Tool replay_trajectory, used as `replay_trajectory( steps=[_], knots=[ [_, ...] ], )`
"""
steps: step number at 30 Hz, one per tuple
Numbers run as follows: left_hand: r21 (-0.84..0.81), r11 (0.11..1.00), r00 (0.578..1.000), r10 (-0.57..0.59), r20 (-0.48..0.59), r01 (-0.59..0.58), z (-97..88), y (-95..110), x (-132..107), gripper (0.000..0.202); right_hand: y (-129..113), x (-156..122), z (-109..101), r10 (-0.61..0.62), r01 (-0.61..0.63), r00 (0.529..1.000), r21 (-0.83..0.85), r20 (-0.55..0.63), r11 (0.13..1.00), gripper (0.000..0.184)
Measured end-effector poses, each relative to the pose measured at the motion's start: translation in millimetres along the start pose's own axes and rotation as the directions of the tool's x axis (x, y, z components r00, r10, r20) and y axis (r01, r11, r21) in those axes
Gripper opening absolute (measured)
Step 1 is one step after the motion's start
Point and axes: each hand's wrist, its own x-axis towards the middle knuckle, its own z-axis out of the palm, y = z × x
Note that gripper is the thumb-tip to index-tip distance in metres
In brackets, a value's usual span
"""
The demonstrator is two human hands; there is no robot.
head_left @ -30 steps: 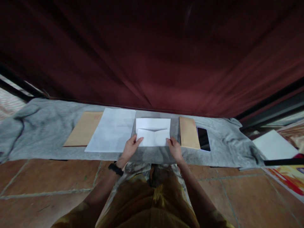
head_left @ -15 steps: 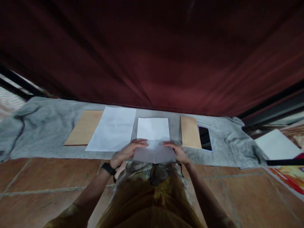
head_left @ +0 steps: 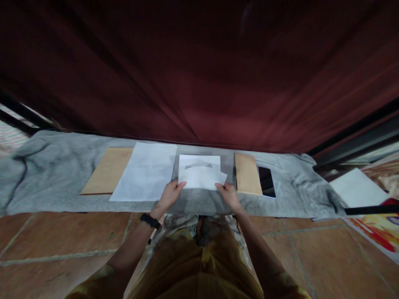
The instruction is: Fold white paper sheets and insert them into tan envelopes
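The person sits on the tiled floor (head_left: 62, 241) facing a grey cloth (head_left: 56, 174) spread along the foot of a dark red curtain (head_left: 199, 83). In the middle of the cloth, towards its near edge, lies a folded white paper (head_left: 201, 176). Its near part is turned up over the far part, sits a little askew and casts a shadow under the fold. The left hand (head_left: 170, 194) pinches that flap at its near left corner and the right hand (head_left: 229, 194) pinches the near right corner, so both are closed on the paper, one at each end. A black watch (head_left: 150, 221) sits on the left wrist. Just left of the paper lies a flat white sheet (head_left: 145, 171), overlapping a brown envelope (head_left: 107, 170) farther left. To the right are a narrow brown envelope (head_left: 247, 173) and a dark phone (head_left: 266, 181), side by side. Off the cloth's right end lies another white page (head_left: 358, 189).
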Motion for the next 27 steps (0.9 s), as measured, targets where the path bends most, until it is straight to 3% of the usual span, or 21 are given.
replay_trajectory(
  steps=[3, 5, 7, 10, 13, 15, 18, 20, 23, 27],
  knots=[
    [-0.05, 0.999, 0.998, -0.018, 0.059, 0.021, -4.4, 1, 4, 0.046, -3, 6, 1, 0.017, -0.016, 1.0, 0.041, -0.012, 0.999, 0.04],
    [-0.111, 0.994, 0.972, 0.043, 0.231, -0.018, -11.6, 0, 4, 0.044, -3, 4, -4, 0.017, -0.021, 0.999, 0.09, 0.046, 0.996, 0.037],
    [-0.133, 0.982, 0.878, 0.18, 0.444, -0.135, -18.6, -1, 3, 0.042, -3, 0, -13, -0.027, 0.001, 0.985, 0.154, 0.169, 0.988, 0.034],
    [-0.063, 0.928, 0.735, 0.33, 0.592, -0.367, -23.5, -4, 5, 0.033, -5, -7, -28, -0.178, 0.107, 0.919, 0.213, 0.352, 0.971, 0.028],
    [-0.015, 0.897, 0.7, 0.355, 0.62, -0.442, -23.3, -6, 10, 0.026, -9, -9, -34, -0.247, 0.189, 0.857, 0.17, 0.451, 0.967, 0.025],
    [-0.013, 0.916, 0.732, 0.328, 0.597, -0.4, -22.9, -7, 11, 0.027, -11, -8, -32, -0.189, 0.168, 0.88, 0.087, 0.436, 0.982, 0.024],
    [-0.007, 0.972, 0.864, 0.213, 0.456, -0.236, -21.5, -6, 6, 0.038, -10, -8, -25, -0.057, 0.07, 0.953, -0.032, 0.299, 0.997, 0.03],
    [0.011, 0.993, 0.931, 0.108, 0.348, -0.119, -18.1, -4, 1, 0.045, -9, -6, -20, -0.013, 0.035, 0.977, -0.1, 0.211, 0.994, 0.031],
    [0.057, 0.998, 0.977, -0.012, 0.211, 0.0, -9.0, 1, -2, 0.047, -12, -1, -13, 0.033, -0.008, 0.993, -0.217, 0.113, 0.976, 0.027],
    [0.041, 0.999, 0.997, -0.023, 0.071, 0.021, 2.9, 9, 2, 0.04, -20, 10, -6, 0.102, -0.086, 0.994, -0.319, 0.032, 0.944, 0.027]
  ],
)
